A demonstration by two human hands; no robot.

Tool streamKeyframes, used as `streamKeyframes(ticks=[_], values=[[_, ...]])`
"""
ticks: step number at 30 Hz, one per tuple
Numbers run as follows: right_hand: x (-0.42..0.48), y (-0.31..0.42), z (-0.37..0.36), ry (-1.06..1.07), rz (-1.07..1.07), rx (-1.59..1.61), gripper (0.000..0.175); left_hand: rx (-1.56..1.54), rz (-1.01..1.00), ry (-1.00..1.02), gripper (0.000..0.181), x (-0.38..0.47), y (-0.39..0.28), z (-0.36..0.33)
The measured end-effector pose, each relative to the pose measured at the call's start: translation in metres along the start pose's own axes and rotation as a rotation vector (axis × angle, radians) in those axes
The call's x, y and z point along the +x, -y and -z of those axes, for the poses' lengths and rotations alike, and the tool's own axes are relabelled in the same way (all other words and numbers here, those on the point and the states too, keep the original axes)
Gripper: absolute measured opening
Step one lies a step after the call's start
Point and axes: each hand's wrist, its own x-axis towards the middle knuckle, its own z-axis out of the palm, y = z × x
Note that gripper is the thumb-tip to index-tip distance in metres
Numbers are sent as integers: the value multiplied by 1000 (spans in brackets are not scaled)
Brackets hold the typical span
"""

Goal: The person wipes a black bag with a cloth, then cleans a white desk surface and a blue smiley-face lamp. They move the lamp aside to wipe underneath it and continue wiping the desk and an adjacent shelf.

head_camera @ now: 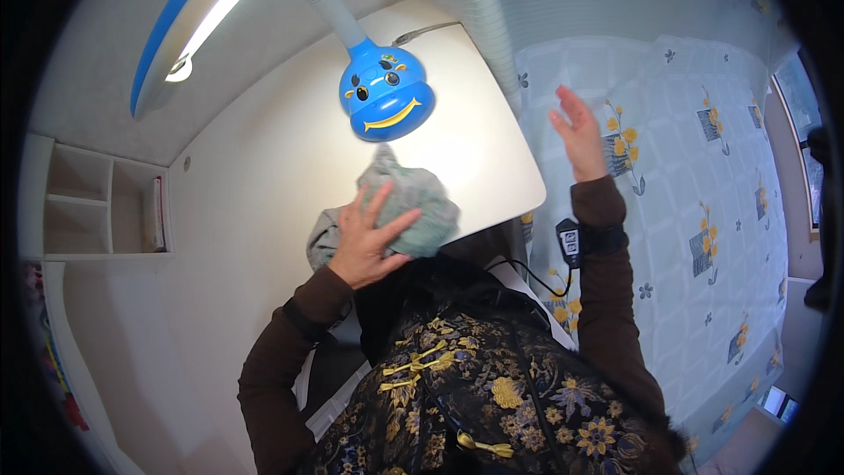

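My left hand (pixel 372 234) lies with spread fingers over a crumpled grey-green cloth (pixel 422 201), pressing it against the white desktop (pixel 264 145) near the front edge. A grey bunched fabric part (pixel 322 237) shows at the left of that hand; whether it belongs to the same cloth I cannot tell. My right hand (pixel 580 138) is raised at the right, off the desk and in front of the patterned bed cover. Its fingers are apart and nothing is in it. Just beyond the cloth stands the blue cartoon-faced base of a desk lamp (pixel 386 92).
The lit lamp head (pixel 217 20) arches over the desk's left side. White shelf cubbies (pixel 109 201) stand at the left, with books in one. A pale flowered bed cover (pixel 659 224) spreads at the right. A cable (pixel 422 33) lies behind the lamp base.
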Motion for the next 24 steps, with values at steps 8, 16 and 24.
streamKeyframes(ticks=[8,16,24], values=[[-9,-49,-49,70,-10,51,50,173,-46,48,77,117,-42,-19],[-4,-64,-45,-46,147,-173,46,99,38,-123,66,179,-36,-41],[-4,-35,-33,170,-27,-318,61,51,-33,33,74,33,7,-9]])
